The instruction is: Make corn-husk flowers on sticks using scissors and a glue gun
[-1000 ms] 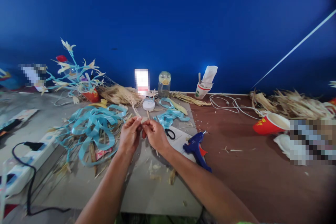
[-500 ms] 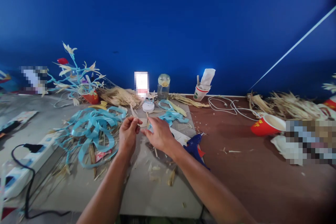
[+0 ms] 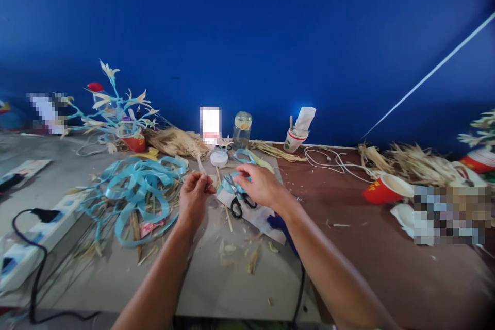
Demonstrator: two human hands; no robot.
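Note:
My left hand (image 3: 194, 197) is closed in a pinch, with a thin pale husk strip (image 3: 201, 165) sticking up from its fingertips. To its right, my right hand (image 3: 260, 183) hovers with thumb and forefinger slightly apart; I make out nothing between them. Under and beside that hand lie black-handled scissors (image 3: 236, 208) on a white sheet (image 3: 266, 220). Light blue ribbon (image 3: 228, 184) is bunched beside the scissors' blades. A blue glue gun (image 3: 279, 224) is partly hidden by my right forearm. A thin stick (image 3: 229, 218) lies between my hands.
Loops of blue ribbon (image 3: 141, 191) spread over dry stems at left, near a white power strip (image 3: 46, 232). A blue-stemmed husk-flower branch (image 3: 116, 98) stands behind. A glass jar (image 3: 242, 130), paper cup (image 3: 296, 140) and white cable (image 3: 340, 160) line the back. A red cup (image 3: 381, 192) lies right.
My right hand has moved right, away from my left hand, uncovering the scissors and the stick. My left hand stays pinched near the same spot. The view has shifted slightly.

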